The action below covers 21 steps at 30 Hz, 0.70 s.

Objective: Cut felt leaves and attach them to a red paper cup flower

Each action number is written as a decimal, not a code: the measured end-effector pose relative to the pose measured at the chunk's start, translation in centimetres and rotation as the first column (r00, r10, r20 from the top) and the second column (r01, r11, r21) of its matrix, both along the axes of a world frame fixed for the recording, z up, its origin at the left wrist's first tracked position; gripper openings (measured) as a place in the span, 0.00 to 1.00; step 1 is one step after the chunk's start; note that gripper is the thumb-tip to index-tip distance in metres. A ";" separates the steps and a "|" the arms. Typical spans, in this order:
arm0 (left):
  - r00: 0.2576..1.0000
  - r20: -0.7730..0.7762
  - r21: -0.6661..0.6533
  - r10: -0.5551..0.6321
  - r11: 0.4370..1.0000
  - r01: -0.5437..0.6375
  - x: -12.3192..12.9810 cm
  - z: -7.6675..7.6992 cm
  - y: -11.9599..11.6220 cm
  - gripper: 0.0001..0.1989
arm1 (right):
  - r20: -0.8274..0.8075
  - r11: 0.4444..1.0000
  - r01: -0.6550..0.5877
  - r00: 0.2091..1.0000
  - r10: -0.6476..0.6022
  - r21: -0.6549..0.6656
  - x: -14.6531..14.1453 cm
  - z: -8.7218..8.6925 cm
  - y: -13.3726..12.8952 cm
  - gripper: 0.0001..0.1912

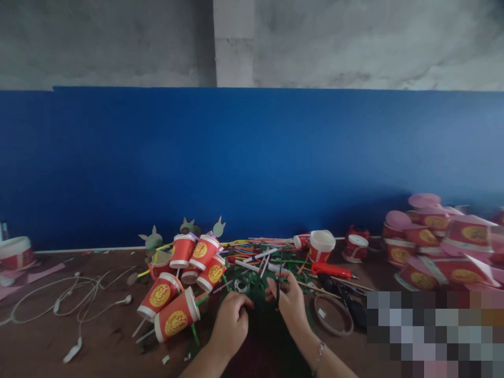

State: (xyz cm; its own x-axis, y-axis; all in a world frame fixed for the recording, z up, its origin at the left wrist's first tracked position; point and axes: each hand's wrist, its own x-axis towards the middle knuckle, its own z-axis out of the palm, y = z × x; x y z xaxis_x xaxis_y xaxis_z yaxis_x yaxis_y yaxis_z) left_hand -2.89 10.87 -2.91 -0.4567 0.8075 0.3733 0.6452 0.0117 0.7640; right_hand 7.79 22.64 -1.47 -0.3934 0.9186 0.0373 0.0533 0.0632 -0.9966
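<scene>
My right hand (290,304) is closed round a pair of dark scissors (279,286), their narrow end pointing up and away from me. To its left, my left hand (232,321) is curled with thumb and forefinger close together. Whatever may be between those fingers is too small to make out. Just beyond both hands lies a heap of coloured sticks and straws (262,257) on dark green scraps. Left of my left hand, several red paper cups (176,321) with yellow round prints lie piled together, with sticks and paper animal heads (219,227) fixed among them.
White earphones (74,349) with a tangled cable lie at the left. Behind my right hand stand a white-rimmed cup (322,245) and a red-handled tool (331,270). A roll of clear tape (334,315) rests nearby. Pink-trimmed cups (429,278) are stacked at right, before a blue wall (252,163).
</scene>
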 end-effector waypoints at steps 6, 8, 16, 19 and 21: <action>0.985 -0.138 -0.087 -0.104 0.992 0.093 0.8 0.8 -0.1 0.19 | 0.032 0.991 -0.028 0.999 0.024 0.134 -0.2 -0.8 0.3 0.17; 0.978 -0.168 -0.107 -0.122 0.989 0.105 1.0 1.0 -0.2 0.19 | 0.065 0.987 -0.019 0.998 0.009 0.159 -0.2 -1.1 0.3 0.16; 0.958 -0.278 -0.148 -0.072 0.988 0.032 1.2 0.8 -0.4 0.18 | 0.179 0.951 -0.014 0.983 -0.044 0.310 -0.1 -1.4 0.7 0.13; 0.956 -0.292 -0.109 -0.043 0.994 0.012 1.2 0.8 -0.3 0.17 | 0.226 0.922 -0.038 0.973 -0.054 0.386 0.0 -1.4 0.7 0.12; 0.960 -0.278 -0.058 -0.020 0.998 0.004 1.2 0.8 -0.3 0.17 | 0.275 0.908 -0.083 0.961 -0.037 0.411 0.1 -1.5 0.7 0.11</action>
State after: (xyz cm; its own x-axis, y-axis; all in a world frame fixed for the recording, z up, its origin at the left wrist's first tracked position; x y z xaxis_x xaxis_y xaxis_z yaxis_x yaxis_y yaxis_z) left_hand -1.65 10.55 -2.12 -0.3315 0.8357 0.4378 0.8327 0.0411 0.5521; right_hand 7.87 23.36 -2.99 -0.4640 0.8328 0.3020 0.3103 0.4721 -0.8251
